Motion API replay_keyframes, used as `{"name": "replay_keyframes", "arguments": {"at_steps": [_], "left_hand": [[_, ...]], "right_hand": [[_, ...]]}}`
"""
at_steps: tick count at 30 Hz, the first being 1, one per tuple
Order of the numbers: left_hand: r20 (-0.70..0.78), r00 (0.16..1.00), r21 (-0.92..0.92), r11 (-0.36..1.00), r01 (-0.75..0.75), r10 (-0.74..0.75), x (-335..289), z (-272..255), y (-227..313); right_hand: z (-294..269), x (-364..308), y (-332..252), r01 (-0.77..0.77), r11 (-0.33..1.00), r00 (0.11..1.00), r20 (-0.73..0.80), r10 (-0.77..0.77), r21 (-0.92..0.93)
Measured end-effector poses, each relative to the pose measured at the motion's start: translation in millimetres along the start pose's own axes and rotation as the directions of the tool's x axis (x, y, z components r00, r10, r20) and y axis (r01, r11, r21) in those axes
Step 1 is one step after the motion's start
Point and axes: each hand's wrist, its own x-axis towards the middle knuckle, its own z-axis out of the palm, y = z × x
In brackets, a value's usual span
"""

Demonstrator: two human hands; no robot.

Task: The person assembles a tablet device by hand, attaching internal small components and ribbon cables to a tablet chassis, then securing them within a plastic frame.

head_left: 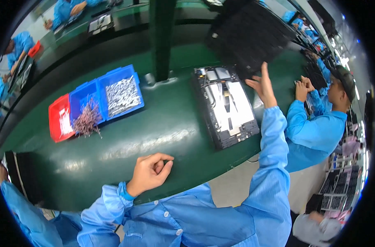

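My right hand reaches out past the right side of an opened tablet-like device. Its fingers are stretched and the thumb is spread apart, close to the lower edge of a large black tray-like panel; whether they touch, I cannot tell. The device lies on the green table with silver battery-like plates, black strips and small parts exposed, and its thick black sides suggest a stack. Near the table's front edge, my left hand is curled closed, with nothing visible in it.
Joined bins stand at the left: a blue bin of small silvery pieces, another blue bin with a reddish bundle of thin pieces, and a red bin of white pieces. A green post rises behind. A co-worker sits at the right.
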Motion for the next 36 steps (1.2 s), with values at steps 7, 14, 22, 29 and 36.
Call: {"name": "replay_keyframes", "arguments": {"at_steps": [7, 14, 22, 29, 36], "left_hand": [[0.001, 1.0, 0.017, 1.0, 0.022, -0.022, -2.5, 5.8, 2.5], [-0.062, 0.997, 0.093, 0.995, 0.045, -0.039, -4.3, 11.9, -0.5], [-0.115, 0.993, 0.153, 0.987, 0.043, -0.025, 0.9, 13.4, 5.2], [-0.134, 0.99, 0.206, 0.976, 0.071, -0.043, 1.9, 17.6, 6.1], [-0.144, 0.99, 0.24, 0.97, 0.043, -0.009, -1.5, 20.8, 11.5]], "right_hand": [[44.2, 49.9, -5.9, -0.066, 0.997, 0.984, 0.167, 0.059, 0.04], [59.8, 79.1, -5.4, -0.028, 0.999, 0.959, 0.282, 0.019, 0.027], [30.6, 126.1, -26.6, 0.109, 0.984, 0.981, -0.142, -0.129, -0.138], [1.9, 214.6, 6.1, 0.273, 0.944, 0.929, -0.305, -0.21, 0.185], [31.7, 210.8, -0.9, -0.098, 0.824, 0.995, 0.055, 0.081, 0.559]]}}
